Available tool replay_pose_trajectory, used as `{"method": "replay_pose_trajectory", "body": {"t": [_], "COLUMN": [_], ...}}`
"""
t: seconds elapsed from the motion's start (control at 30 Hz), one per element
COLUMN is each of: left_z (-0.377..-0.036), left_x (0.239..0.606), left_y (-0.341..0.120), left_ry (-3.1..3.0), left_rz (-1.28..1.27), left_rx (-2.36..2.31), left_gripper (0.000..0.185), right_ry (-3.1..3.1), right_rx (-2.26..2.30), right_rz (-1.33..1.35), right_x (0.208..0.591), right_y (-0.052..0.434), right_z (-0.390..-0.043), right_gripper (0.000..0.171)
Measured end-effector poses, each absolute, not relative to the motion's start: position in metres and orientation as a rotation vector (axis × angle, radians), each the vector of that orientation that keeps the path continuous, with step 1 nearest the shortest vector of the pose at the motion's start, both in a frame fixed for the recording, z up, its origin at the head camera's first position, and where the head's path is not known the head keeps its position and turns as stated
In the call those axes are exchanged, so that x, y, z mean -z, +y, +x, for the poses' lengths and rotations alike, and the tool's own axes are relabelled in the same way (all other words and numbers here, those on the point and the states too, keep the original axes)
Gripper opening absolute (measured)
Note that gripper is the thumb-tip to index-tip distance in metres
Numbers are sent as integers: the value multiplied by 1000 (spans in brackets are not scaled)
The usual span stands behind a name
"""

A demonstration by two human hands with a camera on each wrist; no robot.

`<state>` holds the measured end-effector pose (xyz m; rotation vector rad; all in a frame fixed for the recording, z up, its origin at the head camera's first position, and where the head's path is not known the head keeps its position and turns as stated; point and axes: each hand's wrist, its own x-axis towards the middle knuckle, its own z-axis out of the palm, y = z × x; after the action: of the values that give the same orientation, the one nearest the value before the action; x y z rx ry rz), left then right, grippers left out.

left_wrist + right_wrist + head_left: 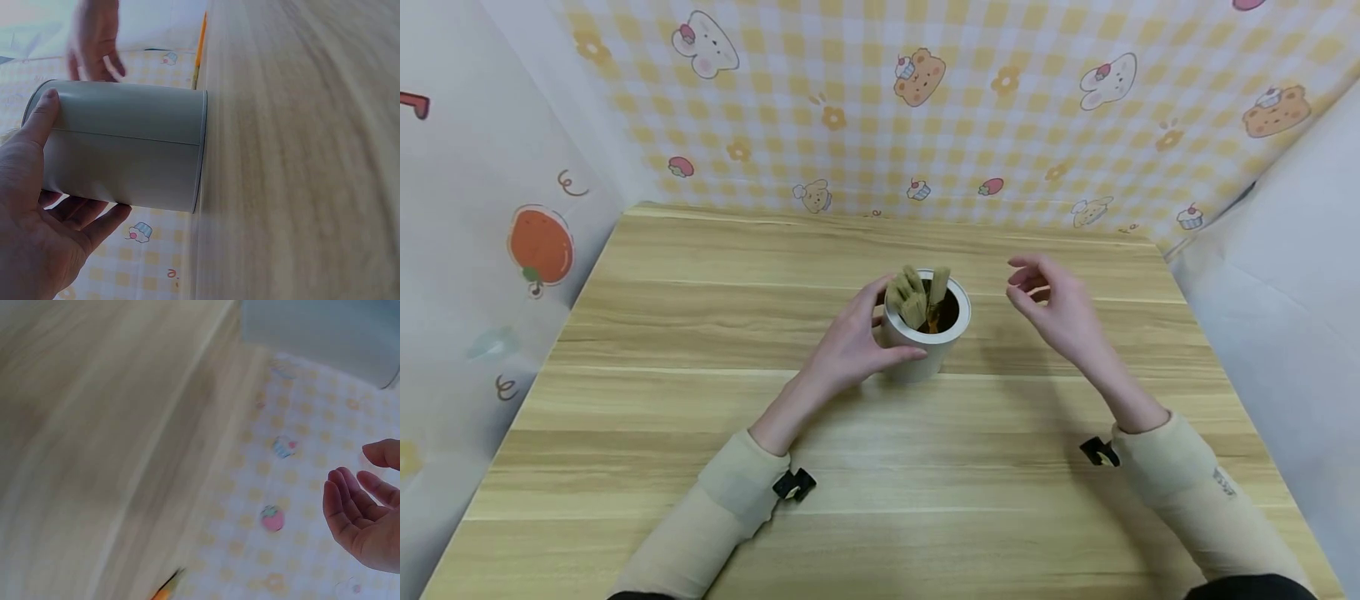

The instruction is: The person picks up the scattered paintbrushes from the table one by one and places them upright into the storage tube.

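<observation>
A pale grey cylindrical container (925,357) stands upright on the wooden table. Its open top shows several olive-green, stubby stick-like pieces (913,307) poking above the rim, with a bit of orange (933,321) lower inside; their exact kind is unclear. My left hand (853,337) grips the container from its left side, thumb along the near wall and fingers round the far wall. The left wrist view shows that container (125,144) held near its rim. My right hand (1056,304) hangs in the air to the right, apart from it, fingers loosely curled around nothing.
The wooden table (700,333) meets a yellow checked cloth wall (865,150) at the back. White sheets (1285,250) flank both sides. A thin orange strip (200,47) shows along the table's edge in the left wrist view; what it is cannot be told.
</observation>
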<state>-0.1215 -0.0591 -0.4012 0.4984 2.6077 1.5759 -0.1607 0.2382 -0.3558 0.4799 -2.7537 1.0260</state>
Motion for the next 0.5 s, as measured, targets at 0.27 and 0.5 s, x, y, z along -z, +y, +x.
{"method": "replay_pose_trajectory", "body": {"t": [0.27,0.5], "left_z": [-122,-123], "left_x": [401,402], "left_y": [-60,-59], "left_ry": [2619,2613], "left_rz": [475,479], "left_rx": [-1543,-1548], "left_gripper": [108,108], "right_ry": [-2914,-3020], "right_rx": [-920,-874], "right_rz": [416,332], "right_x": [374,387], "right_y": [279,314], "right_z": [-171,-179], "right_gripper": [43,50]}}
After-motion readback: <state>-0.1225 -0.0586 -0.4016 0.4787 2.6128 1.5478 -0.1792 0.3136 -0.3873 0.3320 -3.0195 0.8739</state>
